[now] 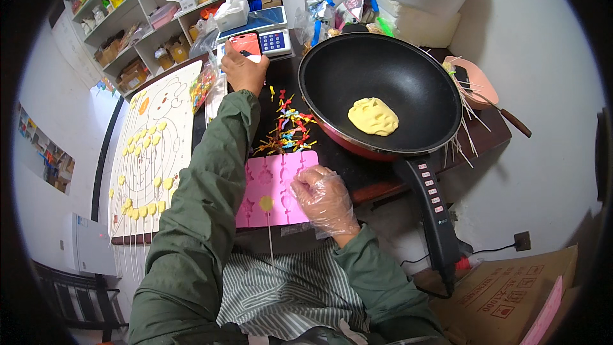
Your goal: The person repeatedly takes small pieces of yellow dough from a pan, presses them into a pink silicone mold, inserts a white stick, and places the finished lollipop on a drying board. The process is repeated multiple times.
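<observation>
My bare left hand (245,73) reaches to the back, its thumb and a finger at either side of a smartphone (246,44) with a lit screen. A thin clear plastic glove covers my right hand (328,199), which rests with curled fingers on the right part of a pink silicone lollipop mould (282,165). Whatever may lie between those fingertips is hidden. Pale yellow dough fills one cavity (266,203) of the mould, and a white stick (270,237) runs from it towards me. A larger yellow dough lump (373,116) lies in a black electric wok (402,67).
Colourful twist ties (289,129) lie behind the mould. At left, a white printed mat (163,81) bears several yellow shapes on sticks. A digital scale (275,40) stands behind the phone. The wok's handle (428,206) juts past the table edge, near a cardboard box (507,292).
</observation>
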A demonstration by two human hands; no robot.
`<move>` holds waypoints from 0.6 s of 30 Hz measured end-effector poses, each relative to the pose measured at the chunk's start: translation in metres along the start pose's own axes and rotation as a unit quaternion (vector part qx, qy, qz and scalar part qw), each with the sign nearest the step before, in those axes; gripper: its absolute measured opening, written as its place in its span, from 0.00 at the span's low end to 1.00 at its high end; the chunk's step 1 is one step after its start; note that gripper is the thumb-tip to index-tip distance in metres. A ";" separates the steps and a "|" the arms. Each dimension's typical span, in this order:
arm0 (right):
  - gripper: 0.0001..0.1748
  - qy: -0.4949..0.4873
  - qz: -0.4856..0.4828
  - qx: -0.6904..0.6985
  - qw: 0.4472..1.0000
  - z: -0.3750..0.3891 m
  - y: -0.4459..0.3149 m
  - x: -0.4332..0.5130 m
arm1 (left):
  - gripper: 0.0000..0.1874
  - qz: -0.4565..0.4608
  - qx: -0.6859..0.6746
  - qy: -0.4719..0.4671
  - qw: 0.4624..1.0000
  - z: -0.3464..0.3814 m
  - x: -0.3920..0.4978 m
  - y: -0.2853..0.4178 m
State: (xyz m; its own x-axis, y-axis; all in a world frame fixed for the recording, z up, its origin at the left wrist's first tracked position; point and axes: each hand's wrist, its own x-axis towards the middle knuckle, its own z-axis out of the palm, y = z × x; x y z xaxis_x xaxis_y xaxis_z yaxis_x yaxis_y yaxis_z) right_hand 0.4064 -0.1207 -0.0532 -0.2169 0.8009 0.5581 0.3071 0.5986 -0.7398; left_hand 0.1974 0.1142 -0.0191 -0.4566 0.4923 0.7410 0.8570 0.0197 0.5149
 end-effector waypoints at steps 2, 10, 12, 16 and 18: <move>0.07 0.003 -0.004 0.000 1.000 0.000 0.000 0.000 | 0.54 0.005 -0.017 0.002 1.000 0.002 0.000 -0.002; 0.07 -0.005 -0.003 -0.004 1.000 -0.001 0.000 0.000 | 0.54 -0.026 0.013 -0.015 0.999 0.004 -0.007 -0.006; 0.07 0.006 -0.007 -0.005 1.000 0.000 0.001 0.000 | 0.54 -0.014 0.004 -0.004 1.000 0.006 -0.007 -0.005; 0.07 -0.005 -0.005 -0.001 1.000 0.001 0.002 0.000 | 0.54 -0.030 0.001 -0.032 0.999 0.005 -0.007 -0.007; 0.07 0.010 -0.012 -0.008 1.000 0.001 0.002 -0.001 | 0.54 -0.022 -0.007 -0.033 0.999 0.004 -0.007 -0.007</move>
State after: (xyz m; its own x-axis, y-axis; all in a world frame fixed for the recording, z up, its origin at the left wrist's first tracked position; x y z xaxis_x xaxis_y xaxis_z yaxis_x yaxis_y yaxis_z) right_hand 0.4062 -0.1202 -0.0553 -0.2064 0.7863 0.5823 0.3177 0.6168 -0.7202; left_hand 0.1953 0.1144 -0.0299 -0.4769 0.5475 0.6876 0.8326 0.0308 0.5530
